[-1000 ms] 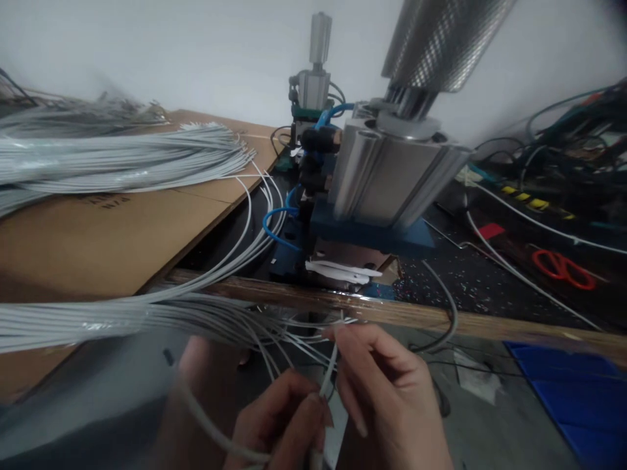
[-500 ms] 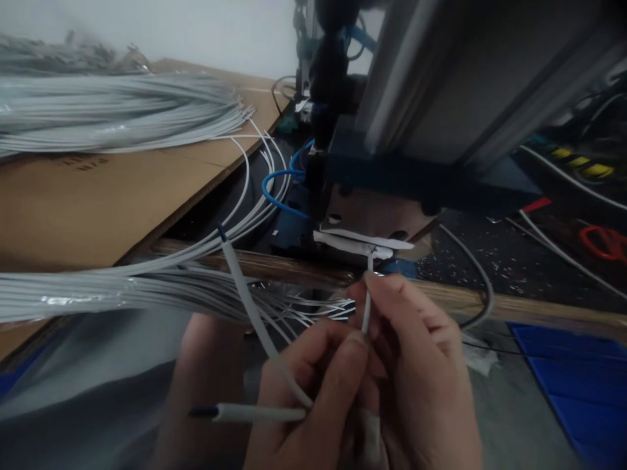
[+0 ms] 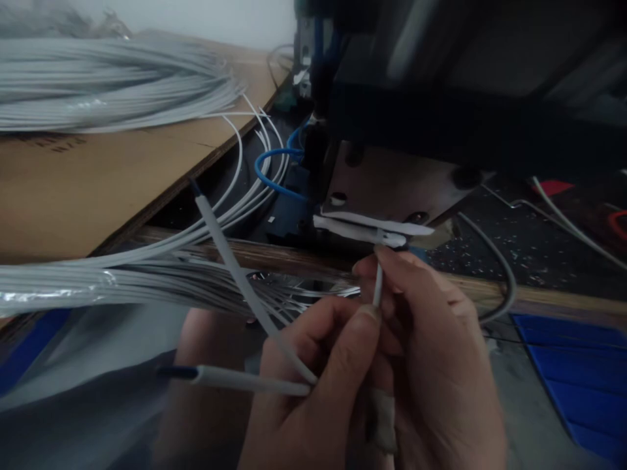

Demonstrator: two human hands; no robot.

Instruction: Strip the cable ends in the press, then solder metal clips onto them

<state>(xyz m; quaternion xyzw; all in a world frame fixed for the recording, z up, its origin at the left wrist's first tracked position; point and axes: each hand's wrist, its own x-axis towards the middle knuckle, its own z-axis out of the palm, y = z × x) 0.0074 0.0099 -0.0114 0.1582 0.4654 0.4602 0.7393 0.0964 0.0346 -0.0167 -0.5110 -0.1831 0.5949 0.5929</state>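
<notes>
A thin grey cable point(image 3: 378, 287) is pinched by both my hands just in front of the machine's metal plate point(image 3: 379, 186). My left hand point(image 3: 326, 372) also holds thicker grey cable pieces point(image 3: 235, 267) with dark ends; one points up and left, another lies level to the left. Closer to the plate, my right hand point(image 3: 431, 339) closes thumb and finger on the thin cable near its tip. Folded white strips point(image 3: 360, 230) line the plate's front edge, right by my right fingertips. The cable's tip is hidden by the fingers and strips.
Bundles of grey cable lie on cardboard point(image 3: 122, 170) at left and along the wooden edge. A blue tube point(image 3: 264, 173) loops beside the machine point(image 3: 416, 111). A dark cable point(image 3: 509, 281) curves at right, above a blue panel point(image 3: 568, 372).
My view has shifted, and the machine plate looks larger. Both hands, with the cables, appear slightly higher and farther right. My right fingertips are now nearer the white strips, and less of the cable tip shows.
</notes>
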